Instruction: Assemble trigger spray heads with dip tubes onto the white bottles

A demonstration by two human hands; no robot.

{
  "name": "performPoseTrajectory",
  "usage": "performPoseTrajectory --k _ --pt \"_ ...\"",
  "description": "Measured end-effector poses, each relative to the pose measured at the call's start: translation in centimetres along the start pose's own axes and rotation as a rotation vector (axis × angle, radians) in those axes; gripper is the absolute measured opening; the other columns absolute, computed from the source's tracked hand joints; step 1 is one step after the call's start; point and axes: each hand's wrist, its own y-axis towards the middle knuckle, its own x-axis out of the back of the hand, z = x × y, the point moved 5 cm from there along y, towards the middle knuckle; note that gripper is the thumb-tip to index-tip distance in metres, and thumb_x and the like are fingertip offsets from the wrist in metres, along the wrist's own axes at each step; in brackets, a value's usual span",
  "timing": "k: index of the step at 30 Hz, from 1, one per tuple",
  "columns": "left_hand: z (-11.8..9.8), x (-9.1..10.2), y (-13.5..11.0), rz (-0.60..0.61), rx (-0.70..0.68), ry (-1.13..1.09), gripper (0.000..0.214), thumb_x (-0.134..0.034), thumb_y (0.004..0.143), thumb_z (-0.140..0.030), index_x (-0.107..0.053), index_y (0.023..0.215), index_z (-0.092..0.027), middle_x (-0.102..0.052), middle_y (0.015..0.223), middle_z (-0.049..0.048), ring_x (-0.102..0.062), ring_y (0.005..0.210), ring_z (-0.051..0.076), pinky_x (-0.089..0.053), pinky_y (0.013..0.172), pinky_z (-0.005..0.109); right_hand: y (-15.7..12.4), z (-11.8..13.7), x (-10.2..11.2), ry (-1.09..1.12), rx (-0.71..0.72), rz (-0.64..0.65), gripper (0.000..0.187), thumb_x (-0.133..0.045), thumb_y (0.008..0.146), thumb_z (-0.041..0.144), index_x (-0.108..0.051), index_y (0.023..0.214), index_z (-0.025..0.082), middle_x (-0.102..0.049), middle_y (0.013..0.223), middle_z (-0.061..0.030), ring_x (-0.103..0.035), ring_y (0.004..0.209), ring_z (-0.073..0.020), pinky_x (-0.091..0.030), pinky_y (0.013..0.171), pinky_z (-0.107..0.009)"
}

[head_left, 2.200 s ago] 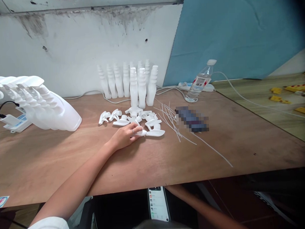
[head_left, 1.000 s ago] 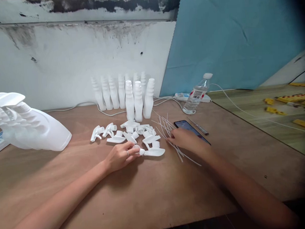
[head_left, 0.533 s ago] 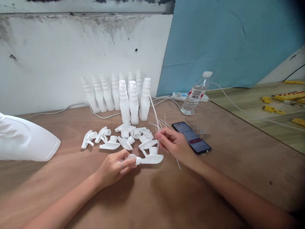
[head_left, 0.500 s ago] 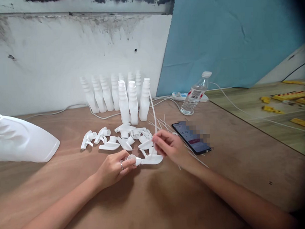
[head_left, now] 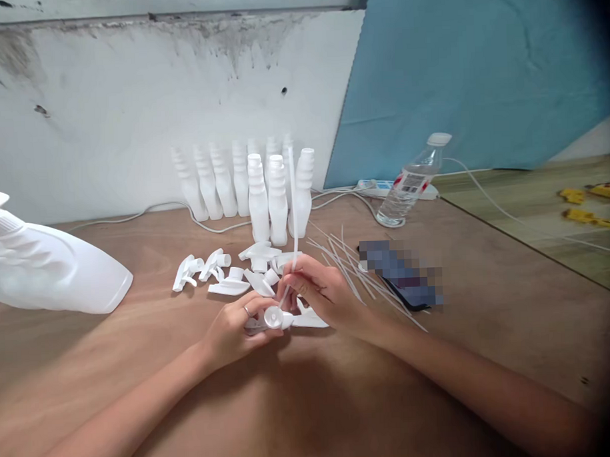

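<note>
Pinching a white tube [head_left: 293, 209], R hand [head_left: 322, 291] hovers by the spray head [head_left: 273, 317]; L hand [head_left: 232, 329] has fingers clamped on it. Tube's prob. not in yet; loose heads [head_left: 230, 284] behind it, tubeless.

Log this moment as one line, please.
left hand: holding white spray head | right hand: holding white tube, lower end near spray head | white bottles: standing behind

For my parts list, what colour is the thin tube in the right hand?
White; the thin tube shows best in the head view.
</note>
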Motion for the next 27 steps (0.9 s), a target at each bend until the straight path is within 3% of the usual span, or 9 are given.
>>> performPoseTrajectory --k 3,8,16,22,27 --pt "-0.14 0.07 0.19 -0.009 -0.055 -0.039 0.030 -0.070 0.084 -0.025 -0.059 0.111 -0.019 -0.060 0.100 0.0046 -0.057 0.086 0.013 -0.046 0.074 0.022 -0.20 0.24 -0.21 -0.150 0.042 0.043 0.025 -0.038 0.100 0.033 -0.048 0.083 0.019 -0.060 0.071 0.0000 -0.056 0.057 -0.0083 -0.046 0.057 -0.021" --pt "0.39 -0.13 0.14 0.028 -0.002 -0.053 0.029 -0.071 0.083 -0.027 -0.061 0.109 -0.019 -0.059 0.100 0.0051 -0.058 0.084 0.014 -0.046 0.073 0.023 -0.38 0.62 -0.86 -0.425 0.144 0.126 0.029 -0.035 0.101 0.033 -0.053 0.086 0.017 -0.059 0.071 0.0001 -0.050 0.056 -0.0073 -0.040 0.058 -0.020" --pt "0.29 -0.05 0.07 0.050 0.000 -0.078 0.034 -0.069 0.085 -0.029 -0.061 0.117 -0.022 -0.060 0.106 0.0068 -0.059 0.093 0.017 -0.048 0.080 0.026 -0.39 0.75 -0.95 -0.498 0.236 0.143 0.036 -0.032 0.101 0.038 -0.048 0.075 0.020 -0.049 0.061 0.0027 -0.039 0.049 -0.0086 -0.033 0.049 -0.021" --pt "0.23 -0.09 0.20 0.052 -0.014 -0.051 0.035 -0.068 0.085 -0.026 -0.061 0.119 -0.024 -0.060 0.106 0.0059 -0.059 0.095 0.018 -0.048 0.083 0.027 -0.31 0.86 -0.96 -0.496 0.197 0.193 0.026 -0.034 0.100 0.031 -0.046 0.079 0.021 -0.059 0.070 -0.0009 -0.052 0.058 -0.0110 -0.038 0.054 -0.022" --pt "0.22 -0.15 0.22 0.060 -0.026 -0.047 0.033 -0.067 0.086 -0.026 -0.061 0.118 -0.023 -0.060 0.112 0.0066 -0.059 0.101 0.018 -0.048 0.087 0.027 -0.39 0.78 -0.85 -0.524 0.200 0.194 0.022 -0.036 0.098 0.025 -0.044 0.079 0.022 -0.061 0.072 -0.0010 -0.054 0.062 -0.0116 -0.038 0.055 -0.022"
